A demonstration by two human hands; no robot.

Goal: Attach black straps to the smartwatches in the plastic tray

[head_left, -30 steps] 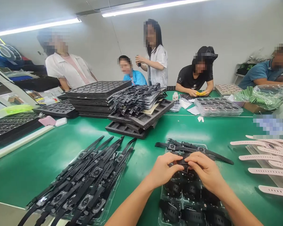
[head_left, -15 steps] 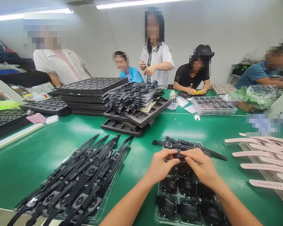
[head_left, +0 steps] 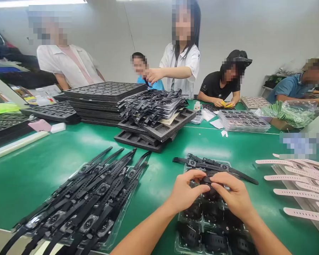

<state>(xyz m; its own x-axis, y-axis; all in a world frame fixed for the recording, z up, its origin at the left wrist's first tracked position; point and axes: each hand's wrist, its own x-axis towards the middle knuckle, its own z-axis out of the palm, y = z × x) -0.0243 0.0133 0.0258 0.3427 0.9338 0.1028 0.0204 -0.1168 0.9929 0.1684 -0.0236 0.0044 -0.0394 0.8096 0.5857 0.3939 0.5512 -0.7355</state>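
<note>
Between my left hand [head_left: 187, 189] and my right hand [head_left: 234, 194] is a black smartwatch [head_left: 207, 180], its strap pinched by the fingertips of both. Much of it is hidden by the fingers. Under my hands lies a clear plastic tray [head_left: 177, 244], with black watches [head_left: 214, 241] curled up in its compartments. Across the tray's far end, other black watches [head_left: 202, 163] lie with their straps stretched out and sensor backs upward.
Left of my arms, a tray [head_left: 117, 226] bears many flat black watches [head_left: 89, 223]. Pink-strapped watches [head_left: 295, 193] lie at right. Black foam trays [head_left: 95, 102] are stacked further back, beside a pile of black watches [head_left: 151, 106]. Co-workers are across the green table [head_left: 77, 141].
Both my hands stay on the watch, and it sits slightly lower over the tray. Across the table, the standing co-worker in white has stretched an arm leftward over the stacks.
</note>
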